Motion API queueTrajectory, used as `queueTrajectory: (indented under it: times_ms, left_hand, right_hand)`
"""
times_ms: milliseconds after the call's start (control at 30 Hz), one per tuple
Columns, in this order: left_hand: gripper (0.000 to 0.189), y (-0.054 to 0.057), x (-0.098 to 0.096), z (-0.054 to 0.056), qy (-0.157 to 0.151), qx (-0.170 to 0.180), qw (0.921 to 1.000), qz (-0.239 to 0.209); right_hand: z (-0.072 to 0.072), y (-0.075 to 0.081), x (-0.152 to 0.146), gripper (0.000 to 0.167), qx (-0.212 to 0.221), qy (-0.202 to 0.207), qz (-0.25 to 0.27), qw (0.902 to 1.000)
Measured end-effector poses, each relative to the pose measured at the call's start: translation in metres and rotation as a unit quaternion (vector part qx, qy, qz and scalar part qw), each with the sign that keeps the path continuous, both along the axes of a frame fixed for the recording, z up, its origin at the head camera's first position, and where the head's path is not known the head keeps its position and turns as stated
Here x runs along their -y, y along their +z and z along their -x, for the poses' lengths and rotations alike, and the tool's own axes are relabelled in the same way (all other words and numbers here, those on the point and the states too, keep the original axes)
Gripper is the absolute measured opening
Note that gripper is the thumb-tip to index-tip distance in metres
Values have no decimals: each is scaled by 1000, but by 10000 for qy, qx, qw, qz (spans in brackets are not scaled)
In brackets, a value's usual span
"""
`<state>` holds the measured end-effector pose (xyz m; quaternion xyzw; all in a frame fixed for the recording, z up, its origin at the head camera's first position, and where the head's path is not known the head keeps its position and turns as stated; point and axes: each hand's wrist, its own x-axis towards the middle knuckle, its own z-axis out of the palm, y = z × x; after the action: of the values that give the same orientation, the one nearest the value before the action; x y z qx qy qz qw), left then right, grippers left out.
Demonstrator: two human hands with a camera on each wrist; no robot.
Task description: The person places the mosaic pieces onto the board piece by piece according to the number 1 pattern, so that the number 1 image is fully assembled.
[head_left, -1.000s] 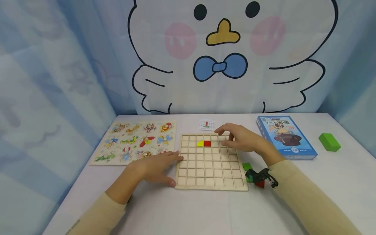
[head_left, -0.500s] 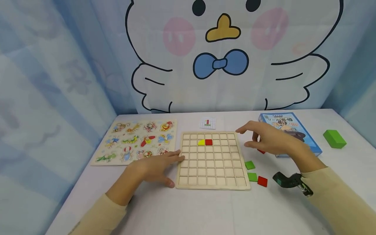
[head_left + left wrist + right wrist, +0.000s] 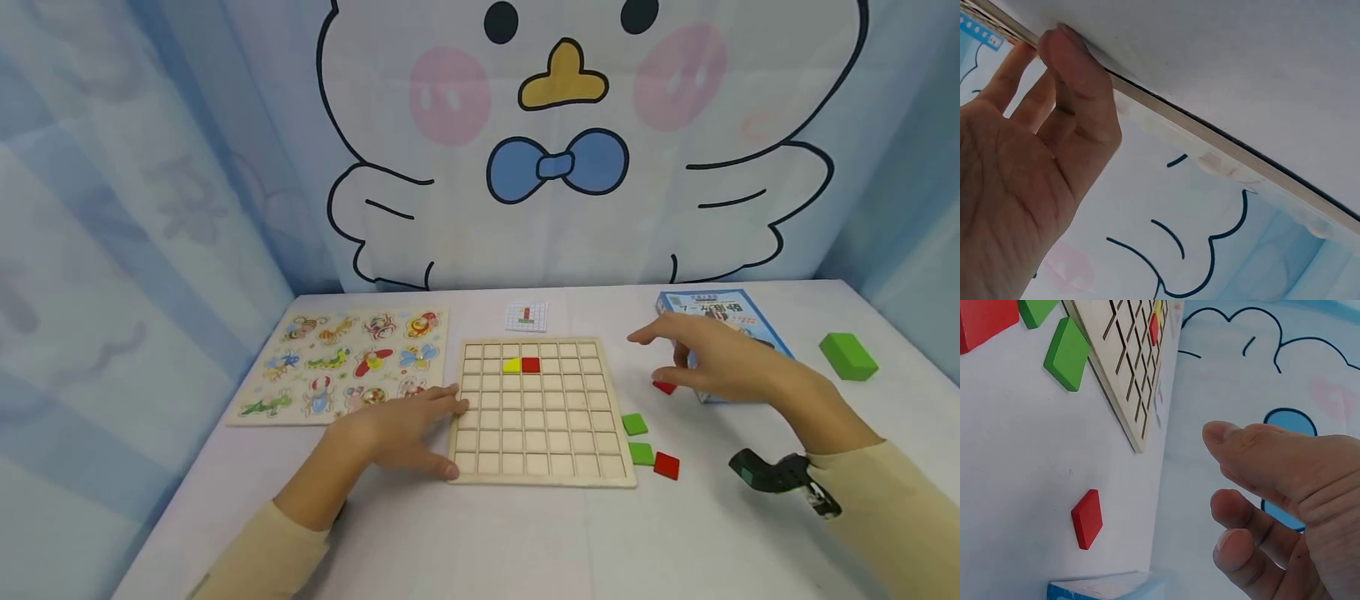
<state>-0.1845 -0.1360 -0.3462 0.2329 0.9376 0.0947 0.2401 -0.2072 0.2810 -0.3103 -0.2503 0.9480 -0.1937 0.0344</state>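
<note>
A wooden grid board lies mid-table. Near its top, a yellow tile with a slanted side sits beside a red square tile. My left hand rests at the board's left edge, fingertips touching the frame. Over to the right, my right hand hovers with nothing in it, thumb and forefinger apart. Below its fingers lies a loose red tile, partly hidden in the head view. Two green tiles and another red tile lie by the board's right side.
A small pattern card lies behind the board. An insect picture board is at left. The right hand partly covers a blue box. Farther right stands a green block. A curtain hangs behind the table.
My right hand has moved right, from over the board's top right corner to beside the blue box, uncovering the loose tiles. The left hand has stayed at the board's edge.
</note>
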Motion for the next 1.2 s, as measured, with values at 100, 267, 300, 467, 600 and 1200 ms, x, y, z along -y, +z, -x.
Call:
queueTrajectory:
  times_ms: [100, 267, 300, 467, 600, 1200]
  left_hand:
    - [90, -1, -2, -2, 0, -17, 10000, 20]
    - [89, -3, -1, -4, -34, 1, 10000, 63]
    - [89, -4, -1, -4, -37, -1, 10000, 75]
    - [89, -6, 1, -4, -53, -67, 9999, 113]
    - [90, -6, 0, -4, -29, -113, 9999, 120]
    - [89, 1, -4, -4, -18, -34, 9999, 114]
  right_hand:
    - [-5, -4, -5, 51, -84, 61, 65, 9999]
    - [-11, -10, -12, 52, -224, 94, 144, 9996]
    - [-11, -11, -13, 52, -258, 121, 172, 9994]
    - [-14, -16, -19, 54, -494, 222, 326, 9980]
    - [-15, -21, -21, 55, -613, 180, 268, 9976]
    - [-23, -36, -26, 58, -346, -198, 36, 9992]
